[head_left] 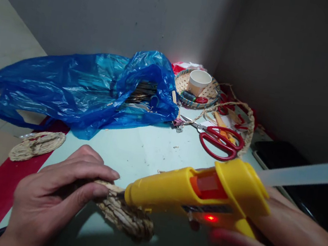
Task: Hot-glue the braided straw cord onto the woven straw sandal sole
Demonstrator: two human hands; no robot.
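Observation:
Between the thumb and fingers of my left hand [58,193] is a braided straw piece [126,217], tilted above the table. My right hand [283,239] is wrapped round a yellow hot glue gun [184,189] with a lit red light on its side. A translucent glue stick [313,173] sticks out of its back end. The gun's dark nozzle meets the upper edge of the straw piece, close to my left thumb. The gun's body partly hides my right fingers and the trigger. Left of my left hand lies a flat woven straw piece [37,146].
A blue plastic bag [94,90] holding dark strands lies at the back left. Red-handled scissors [220,141] lie near a braided straw cord [250,125]. Behind them, a woven basket [179,84] carries a paper cup [199,83] and thread. A dark phone-like object [280,159] lies at right.

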